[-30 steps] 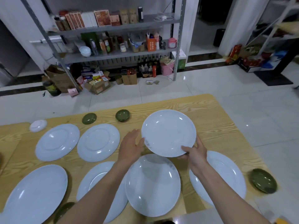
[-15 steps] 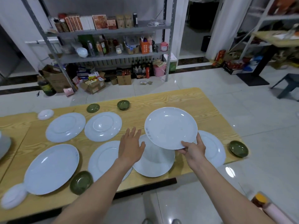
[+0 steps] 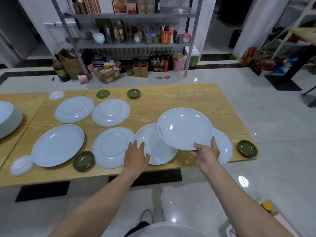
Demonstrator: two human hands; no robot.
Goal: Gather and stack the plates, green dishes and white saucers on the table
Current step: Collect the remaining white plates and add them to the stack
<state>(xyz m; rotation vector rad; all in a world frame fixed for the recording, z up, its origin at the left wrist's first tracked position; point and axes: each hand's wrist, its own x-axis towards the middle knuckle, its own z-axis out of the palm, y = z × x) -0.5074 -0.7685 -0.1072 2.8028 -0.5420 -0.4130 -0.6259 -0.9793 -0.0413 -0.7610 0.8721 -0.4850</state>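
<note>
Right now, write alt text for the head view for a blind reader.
The right hand holds a white plate by its near rim above a wooden table; the open left hand is spread over two plates lying there. More white plates and green dishes surround them.

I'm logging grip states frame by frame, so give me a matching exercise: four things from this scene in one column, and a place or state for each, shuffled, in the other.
Column one
1. right grip
2. left grip
3. lifted plate
4. far white saucer

Column two
A. raised off the table
B. open, at a lying plate's rim
C. far edge, left of two green dishes
D. holds a plate's near rim

Pairs: 1-D, 2-B, 3-A, 4-C
</note>
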